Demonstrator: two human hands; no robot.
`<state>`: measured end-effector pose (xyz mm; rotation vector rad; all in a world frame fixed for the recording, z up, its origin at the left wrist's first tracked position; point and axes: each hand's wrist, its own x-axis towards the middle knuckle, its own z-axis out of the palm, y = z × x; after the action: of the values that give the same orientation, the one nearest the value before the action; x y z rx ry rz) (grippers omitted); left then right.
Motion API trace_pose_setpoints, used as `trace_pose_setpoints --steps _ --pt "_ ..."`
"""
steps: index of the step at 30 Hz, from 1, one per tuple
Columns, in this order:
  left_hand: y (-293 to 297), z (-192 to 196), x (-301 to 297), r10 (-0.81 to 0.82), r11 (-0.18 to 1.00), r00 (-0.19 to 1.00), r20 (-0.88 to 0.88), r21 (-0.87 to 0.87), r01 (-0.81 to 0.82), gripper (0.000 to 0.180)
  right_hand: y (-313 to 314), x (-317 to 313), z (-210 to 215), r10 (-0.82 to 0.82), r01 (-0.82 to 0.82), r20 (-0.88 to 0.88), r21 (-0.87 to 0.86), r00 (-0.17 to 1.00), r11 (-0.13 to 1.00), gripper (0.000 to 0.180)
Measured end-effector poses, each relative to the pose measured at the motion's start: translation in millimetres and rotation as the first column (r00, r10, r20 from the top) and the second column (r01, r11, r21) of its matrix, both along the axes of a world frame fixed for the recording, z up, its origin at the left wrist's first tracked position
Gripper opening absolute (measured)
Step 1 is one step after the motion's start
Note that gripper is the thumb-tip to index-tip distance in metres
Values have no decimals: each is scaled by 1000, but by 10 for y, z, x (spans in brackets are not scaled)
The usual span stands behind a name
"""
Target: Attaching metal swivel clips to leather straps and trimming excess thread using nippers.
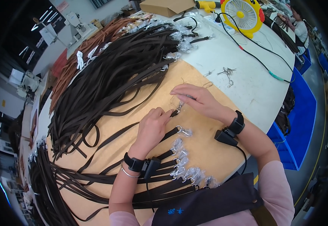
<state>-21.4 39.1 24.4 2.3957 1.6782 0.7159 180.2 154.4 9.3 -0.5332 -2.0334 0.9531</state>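
My left hand [153, 126] pinches the end of a dark brown strap with a metal clasp [176, 110] on the tan board [205, 147]. My right hand [197, 100] lies just right of it, fingers closed around a small clear plastic sleeve at the same clasp. Below my hands lies a row of several dark straps [167, 156] whose clasps are wrapped in clear plastic [186, 174]. A big heap of unwrapped dark brown straps [111, 79] spreads to the upper left.
Light brown straps [85, 49] lie beyond the dark heap. Loose metal bits [227, 72] sit on the white table [247, 94]. A yellow fan [242, 15], black cable [262, 66] and cardboard box [166, 6] stand far back. Another person [297, 26] works at top right. Blue crates [303, 113] are right.
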Motion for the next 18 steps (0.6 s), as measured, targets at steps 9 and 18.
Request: trace_pose_setpoints --steps 9,18 --pt "-141 -224 -21 39 994 996 75 96 -46 29 -171 283 -50 -57 -14 437 158 897 987 20" --pt "16 -256 135 118 981 926 359 -189 -52 20 -114 135 -117 59 -24 471 -79 880 997 24"
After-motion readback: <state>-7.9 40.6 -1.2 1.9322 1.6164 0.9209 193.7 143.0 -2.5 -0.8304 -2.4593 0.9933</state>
